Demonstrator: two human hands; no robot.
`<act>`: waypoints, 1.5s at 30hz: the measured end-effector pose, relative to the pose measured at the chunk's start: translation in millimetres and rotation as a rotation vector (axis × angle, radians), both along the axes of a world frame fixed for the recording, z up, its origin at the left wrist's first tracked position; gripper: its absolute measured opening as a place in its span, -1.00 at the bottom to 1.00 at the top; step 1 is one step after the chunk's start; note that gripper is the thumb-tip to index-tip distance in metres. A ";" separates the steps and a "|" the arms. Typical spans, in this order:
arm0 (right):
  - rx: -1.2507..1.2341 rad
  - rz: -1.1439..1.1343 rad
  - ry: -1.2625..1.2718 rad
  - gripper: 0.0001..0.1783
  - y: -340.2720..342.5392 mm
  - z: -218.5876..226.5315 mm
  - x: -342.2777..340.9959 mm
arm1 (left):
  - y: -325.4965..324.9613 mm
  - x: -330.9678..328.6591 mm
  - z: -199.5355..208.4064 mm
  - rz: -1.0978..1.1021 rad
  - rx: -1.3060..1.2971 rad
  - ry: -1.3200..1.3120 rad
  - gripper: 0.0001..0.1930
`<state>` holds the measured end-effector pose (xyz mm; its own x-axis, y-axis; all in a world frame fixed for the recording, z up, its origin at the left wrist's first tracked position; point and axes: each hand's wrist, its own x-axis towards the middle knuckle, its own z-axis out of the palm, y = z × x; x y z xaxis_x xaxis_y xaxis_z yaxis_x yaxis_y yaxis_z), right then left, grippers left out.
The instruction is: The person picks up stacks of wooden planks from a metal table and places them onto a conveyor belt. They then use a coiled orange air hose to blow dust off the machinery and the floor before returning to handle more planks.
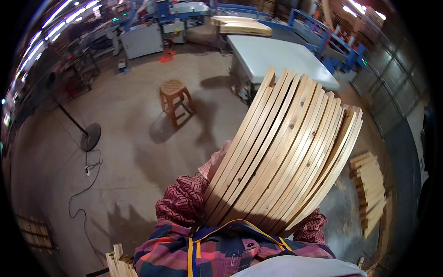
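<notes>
A thick bundle of pale wooden boards (288,127), set on edge side by side, leans against my chest and slants up to the right. Small dark knots show on several of them, and gaps part a few boards on the right. My left hand (218,160), in what looks like a pinkish glove, presses against the bundle's left side; its fingers go out of sight beneath the wood. Of my right arm only the patterned red sleeve (313,227) shows at the lower right of the boards, and the hand itself is hidden behind them.
Ahead stands a pale-topped table (279,55), with a stack of boards (242,26) beyond it. A brown stool (175,97) is on the floor, left of it a round stand base (91,137) and a loose cable (76,196). More wood (369,189) lies right.
</notes>
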<state>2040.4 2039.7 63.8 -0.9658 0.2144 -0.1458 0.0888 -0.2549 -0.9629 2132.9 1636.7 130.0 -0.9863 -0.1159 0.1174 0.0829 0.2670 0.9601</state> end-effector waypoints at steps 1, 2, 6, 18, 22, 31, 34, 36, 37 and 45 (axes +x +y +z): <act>-0.003 0.013 0.005 -0.24 3.2 -4.7 -7.5 | 1.6 -6.7 -3.0 0.025 0.050 -0.014 -0.47; -0.007 0.028 0.033 -0.24 7.8 -3.8 -16.9 | 5.1 -12.5 6.2 0.050 0.104 -0.006 -0.45; -0.031 0.079 0.047 -0.24 7.8 -10.0 -28.2 | 21.4 -20.8 42.6 -0.121 0.421 0.152 -0.50; 0.036 -0.072 0.041 -0.23 26.7 26.1 5.8 | 22.7 -50.0 65.9 -0.284 0.837 -0.161 -0.39; 0.007 -0.177 0.052 -0.23 9.7 42.7 27.0 | 3.2 -109.3 58.1 -0.716 1.053 -0.233 -0.29; -0.215 -0.276 0.143 -0.23 7.3 75.6 39.3 | 50.5 -281.4 -16.8 -0.655 0.531 -0.108 -0.35; -0.377 -0.273 0.087 -0.22 -17.4 124.8 53.9 | 33.2 -284.7 -16.3 -0.647 0.790 -0.225 -0.48; -0.540 -0.229 0.092 -0.23 -5.7 110.5 51.8 | 59.0 -287.4 3.8 -0.726 0.878 -0.374 -0.54; -0.435 -0.346 0.071 -0.23 17.2 101.6 68.5 | 101.9 -226.1 102.2 -0.663 0.455 -0.459 -0.56; 0.486 -0.734 -0.003 -0.29 2.4 99.3 52.9 | 34.8 -344.3 11.2 -0.586 0.139 -0.395 -0.53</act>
<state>2093.2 2042.1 163.0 -0.5595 0.8200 0.1207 0.0662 0.1894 -0.9797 1788.6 1671.6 141.2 -0.8567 0.4574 -0.2386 -0.1857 0.1582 0.9698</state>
